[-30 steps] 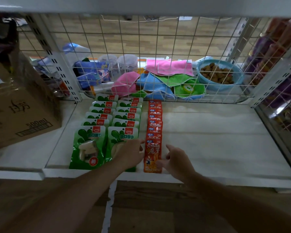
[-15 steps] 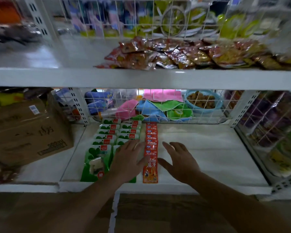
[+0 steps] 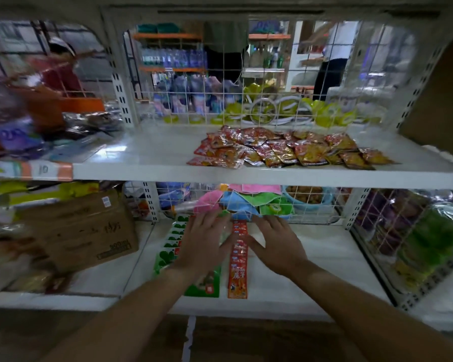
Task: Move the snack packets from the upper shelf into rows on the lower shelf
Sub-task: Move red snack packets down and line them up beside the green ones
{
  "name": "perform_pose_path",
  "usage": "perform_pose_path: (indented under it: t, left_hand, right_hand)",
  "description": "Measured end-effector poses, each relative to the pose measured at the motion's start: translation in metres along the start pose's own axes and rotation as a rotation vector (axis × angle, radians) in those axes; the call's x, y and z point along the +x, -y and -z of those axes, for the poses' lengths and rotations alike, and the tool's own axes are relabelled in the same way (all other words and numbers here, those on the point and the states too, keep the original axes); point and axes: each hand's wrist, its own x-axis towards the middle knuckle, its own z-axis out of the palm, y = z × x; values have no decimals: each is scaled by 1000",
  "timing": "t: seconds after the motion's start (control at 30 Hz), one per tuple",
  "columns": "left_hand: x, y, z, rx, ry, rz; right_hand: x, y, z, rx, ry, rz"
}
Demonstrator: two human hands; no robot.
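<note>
Down low by the red row (image 3: 238, 273)

The left hand (image 3: 202, 244) lies over the green packets (image 3: 168, 254), fingers spread, holding nothing. The right hand (image 3: 277, 245) is beside the red row on the lower shelf (image 3: 319, 273), fingers spread too. Snack packets (image 3: 285, 150) lie piled on the upper shelf (image 3: 147, 155).

The upper shelf (image 3: 154, 155) carries a loose heap of snack packets (image 3: 285, 150). The lower shelf (image 3: 311, 257) bears green packets (image 3: 168, 253) in rows, a red row (image 3: 238, 259) beside them — and a cardboard box (image 3: 81, 231) at left.

I am watching through one head camera facing forward, close to the upper shelf (image 3: 154, 155) and lower shelf (image 3: 324, 257) at mid-frame.
</note>
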Motion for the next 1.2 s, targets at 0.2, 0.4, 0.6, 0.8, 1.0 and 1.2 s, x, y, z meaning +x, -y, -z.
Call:
perform_pose_path:
  t: [0.2,0.4,0.6,0.8,1.0,1.2]
  left_hand:
    - [-11,-17,66,27,5,22]
    - [-10,-30,117,33,-56,-8]
    - [8,-37,142,14,-79,13]
    - [35,-29,141,28,-144,42]
    - [70,-4,128,190,-78,201]
    - [85,14,136,171,-53,352]
  right_hand:
    - [-13,24,56,18,-41,9]
    - [-21,39,103,39,-141,85]
    - [1,47,139,17,-164,74]
    - [40,52,151,-5,-156,74]
    - [81,55,147,-18,-156,61]
    - [122,61,131,1,-128,-4]
